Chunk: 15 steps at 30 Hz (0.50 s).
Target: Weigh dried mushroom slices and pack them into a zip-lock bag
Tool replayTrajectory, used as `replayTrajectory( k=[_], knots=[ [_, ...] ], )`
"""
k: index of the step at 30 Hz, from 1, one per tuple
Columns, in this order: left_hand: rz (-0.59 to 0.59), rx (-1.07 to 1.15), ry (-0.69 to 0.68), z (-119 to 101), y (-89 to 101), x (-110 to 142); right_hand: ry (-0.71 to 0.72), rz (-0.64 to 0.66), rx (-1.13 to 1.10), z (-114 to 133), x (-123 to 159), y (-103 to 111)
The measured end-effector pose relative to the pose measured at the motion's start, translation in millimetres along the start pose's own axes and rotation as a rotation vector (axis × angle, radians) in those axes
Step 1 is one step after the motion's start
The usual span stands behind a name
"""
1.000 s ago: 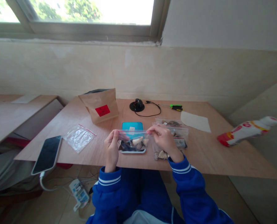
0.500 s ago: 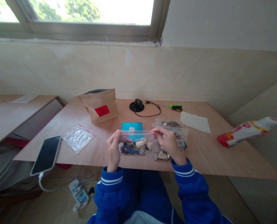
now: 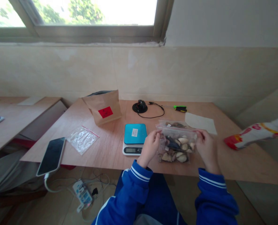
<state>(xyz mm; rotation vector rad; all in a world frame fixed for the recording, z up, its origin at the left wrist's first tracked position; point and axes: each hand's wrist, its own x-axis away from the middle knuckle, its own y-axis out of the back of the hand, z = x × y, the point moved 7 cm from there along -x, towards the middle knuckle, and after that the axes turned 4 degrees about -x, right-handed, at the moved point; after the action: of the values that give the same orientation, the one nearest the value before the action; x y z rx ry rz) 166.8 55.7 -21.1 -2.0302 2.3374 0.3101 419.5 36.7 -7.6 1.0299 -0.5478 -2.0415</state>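
Note:
Between my hands I hold a clear zip bag (image 3: 176,140) by its two top corners. Pale and dark stone-like pieces fill its lower part. My left hand (image 3: 150,145) is closed on the left corner, and my right hand (image 3: 206,147) pinches the right one. Other filled zip bags (image 3: 173,124) lie behind and under it, partly hidden. Just left of my left hand stands a kitchen scale (image 3: 135,136) with a blue top and a small display.
A brown paper bag (image 3: 111,109) with a red label stands at the back left. Near it lie a flat zip bag (image 3: 81,140) and a phone (image 3: 52,156) on a cable. Screwdrivers (image 3: 180,109), a paper sheet (image 3: 201,122) and a tilted bottle (image 3: 253,134) are rightward.
Both hands have carried the zip bag rightward, from in front of the scale to over the other filled bags. The scale's front and display now show. The view has shifted slightly.

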Motion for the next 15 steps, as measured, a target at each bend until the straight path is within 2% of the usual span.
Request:
replayTrajectory(
  k=[2,4,8,10,12,15],
  knots=[
    [-0.013,-0.025,-0.007,1.9,5.1,5.9,0.024,-0.045,0.136,2.3,0.0,-4.6],
    [-0.047,-0.01,0.018,5.7,16.0,13.5,0.054,-0.062,0.213,18.1,11.1,-16.1],
    [-0.17,0.021,0.073,15.0,46.2,27.3,0.137,0.023,0.238,63.3,53.8,-51.7],
    [-0.226,0.024,0.092,19.3,61.2,32.9,0.133,-0.006,0.234,76.2,70.9,-59.8],
    [-0.259,0.029,0.1,22.0,74.2,37.4,0.102,-0.048,0.221,79.1,78.5,-62.1],
    [-0.292,0.02,0.091,22.6,92.4,42.4,0.044,-0.056,0.225,71.4,73.4,-64.0]
  ],
)
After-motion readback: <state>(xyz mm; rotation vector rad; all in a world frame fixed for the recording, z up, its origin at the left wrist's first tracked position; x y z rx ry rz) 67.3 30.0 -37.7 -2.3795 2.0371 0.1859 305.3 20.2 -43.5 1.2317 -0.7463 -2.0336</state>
